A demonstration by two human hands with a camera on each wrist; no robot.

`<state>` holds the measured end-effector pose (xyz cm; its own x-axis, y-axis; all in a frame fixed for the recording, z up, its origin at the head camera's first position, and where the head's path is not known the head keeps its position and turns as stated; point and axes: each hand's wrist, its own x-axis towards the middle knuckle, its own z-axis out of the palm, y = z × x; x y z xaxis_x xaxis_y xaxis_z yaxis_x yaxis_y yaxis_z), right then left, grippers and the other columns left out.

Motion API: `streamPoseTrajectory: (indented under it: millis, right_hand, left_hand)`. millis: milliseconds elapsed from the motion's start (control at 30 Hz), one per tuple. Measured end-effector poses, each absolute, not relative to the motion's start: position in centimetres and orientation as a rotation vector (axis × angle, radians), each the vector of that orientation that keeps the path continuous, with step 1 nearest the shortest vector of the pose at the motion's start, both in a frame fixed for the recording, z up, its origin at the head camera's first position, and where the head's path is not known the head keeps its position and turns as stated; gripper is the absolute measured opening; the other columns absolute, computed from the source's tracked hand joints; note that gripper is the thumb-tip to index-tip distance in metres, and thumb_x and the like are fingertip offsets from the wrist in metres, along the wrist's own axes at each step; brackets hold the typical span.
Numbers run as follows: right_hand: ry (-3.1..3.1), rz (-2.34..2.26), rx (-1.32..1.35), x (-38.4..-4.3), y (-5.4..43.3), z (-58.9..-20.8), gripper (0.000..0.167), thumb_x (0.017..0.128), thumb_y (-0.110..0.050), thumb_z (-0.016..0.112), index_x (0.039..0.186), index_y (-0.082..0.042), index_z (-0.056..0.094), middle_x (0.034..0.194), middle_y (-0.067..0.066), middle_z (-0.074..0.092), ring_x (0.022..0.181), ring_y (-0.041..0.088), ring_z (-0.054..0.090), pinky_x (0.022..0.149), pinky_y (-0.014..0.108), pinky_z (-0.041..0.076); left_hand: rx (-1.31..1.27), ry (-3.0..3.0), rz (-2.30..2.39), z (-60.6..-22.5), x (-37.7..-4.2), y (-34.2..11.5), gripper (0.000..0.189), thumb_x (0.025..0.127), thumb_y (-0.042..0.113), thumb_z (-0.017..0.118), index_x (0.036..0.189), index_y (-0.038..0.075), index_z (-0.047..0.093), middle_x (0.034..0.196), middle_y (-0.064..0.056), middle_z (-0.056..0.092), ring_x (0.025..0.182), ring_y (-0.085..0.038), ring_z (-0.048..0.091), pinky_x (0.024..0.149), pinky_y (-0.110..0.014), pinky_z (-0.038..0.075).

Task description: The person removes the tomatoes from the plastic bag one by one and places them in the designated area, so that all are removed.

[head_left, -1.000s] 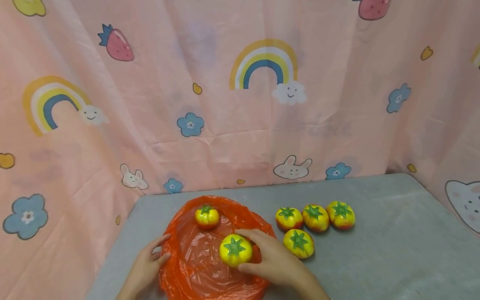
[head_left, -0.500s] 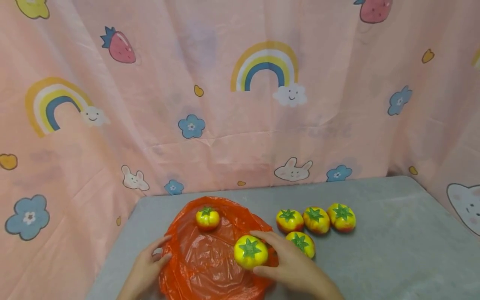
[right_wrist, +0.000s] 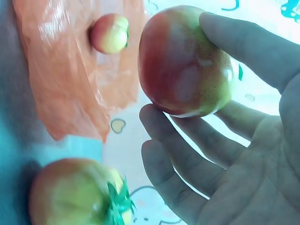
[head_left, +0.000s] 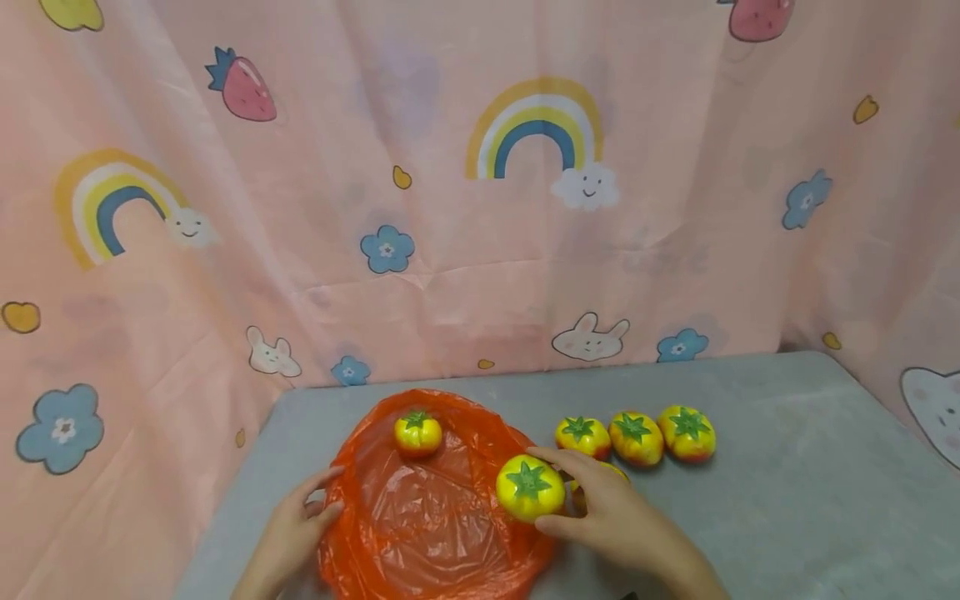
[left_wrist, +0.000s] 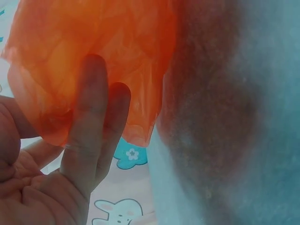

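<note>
An orange-red plastic bag point(head_left: 420, 500) lies spread with its mouth up, and one toy tomato point(head_left: 417, 434) sits inside near the far rim. My right hand point(head_left: 615, 508) holds another toy tomato point(head_left: 530, 488), yellow and red with a green star-shaped leaf, above the bag's right rim. The right wrist view shows the thumb on one side of this tomato point(right_wrist: 185, 61) and fingers on the other. My left hand point(head_left: 292, 525) touches the bag's left rim. In the left wrist view its fingers point(left_wrist: 91, 108) lie fairly straight against the orange film.
Right of the bag, three toy tomatoes point(head_left: 636, 438) sit in a row on the grey tabletop point(head_left: 780, 475). Another toy tomato point(head_left: 611, 469) is mostly hidden behind my right hand. A pink patterned curtain point(head_left: 450, 317) hangs behind the table and at both sides.
My right hand has moved right with its tomato, from over the bag's inside to its right rim, covering more of the tomato behind it. The left hand stays at the bag.
</note>
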<state>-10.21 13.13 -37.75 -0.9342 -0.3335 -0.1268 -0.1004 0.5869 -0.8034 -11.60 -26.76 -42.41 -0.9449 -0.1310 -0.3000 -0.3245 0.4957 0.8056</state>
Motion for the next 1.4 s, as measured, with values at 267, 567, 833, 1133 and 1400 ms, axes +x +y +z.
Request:
streamPoseTrajectory:
  millis: [267,567,833,1133,1400]
  right_hand:
    - [2.654,-1.223,-0.321,-10.4,14.6,-37.3,0.069,0.077,-0.054,0.079,0.139,-0.036,0.052,0.145,-0.005,0.054,0.134,0.026,0.051,0.108,0.062,0.043]
    - [2.677,-1.181,-0.318,-10.6,15.6,-36.7,0.072,0.078,-0.056,0.078,0.141,-0.035,0.05,0.149,0.005,0.051,0.136,0.034,0.048,0.103,0.065,0.046]
    - [2.741,-1.141,-0.36,-9.9,17.3,-36.9,0.077,0.079,-0.055,0.077,0.145,-0.027,0.048,0.15,0.013,0.048,0.133,0.037,0.05,0.101,0.063,0.047]
    - [2.779,-1.025,-0.298,-9.9,19.3,-37.3,0.085,0.076,-0.058,0.077,0.147,-0.022,0.047,0.15,0.014,0.048,0.128,0.035,0.055,0.096,0.058,0.053]
    - [2.764,-0.946,-0.233,-10.3,20.4,-37.6,0.089,0.075,-0.061,0.076,0.149,-0.022,0.045,0.152,0.017,0.046,0.125,0.035,0.056,0.093,0.062,0.052]
  left_hand:
    - [-0.388,2.512,1.485,-42.7,-11.6,-26.6,0.048,0.099,0.006,0.058,0.145,0.011,0.048,0.121,-0.02,0.066,0.09,-0.025,0.072,0.069,-0.043,0.062]
    - [-0.391,2.564,1.418,-42.5,-11.7,-26.9,0.048,0.098,0.007,0.06,0.145,0.012,0.049,0.13,-0.024,0.061,0.097,-0.027,0.071,0.072,-0.043,0.062]
    - [-0.381,2.546,1.466,-42.4,-11.4,-26.9,0.049,0.098,0.007,0.06,0.145,0.012,0.049,0.126,-0.021,0.064,0.093,-0.025,0.072,0.07,-0.043,0.062]
    - [-0.371,2.554,1.446,-42.6,-11.6,-26.6,0.048,0.099,0.007,0.06,0.145,0.011,0.049,0.131,-0.022,0.061,0.098,-0.028,0.071,0.071,-0.043,0.062]
    - [-0.383,2.561,1.446,-42.6,-11.5,-26.6,0.048,0.098,0.009,0.061,0.144,0.011,0.05,0.129,-0.022,0.063,0.098,-0.027,0.071,0.071,-0.043,0.062]
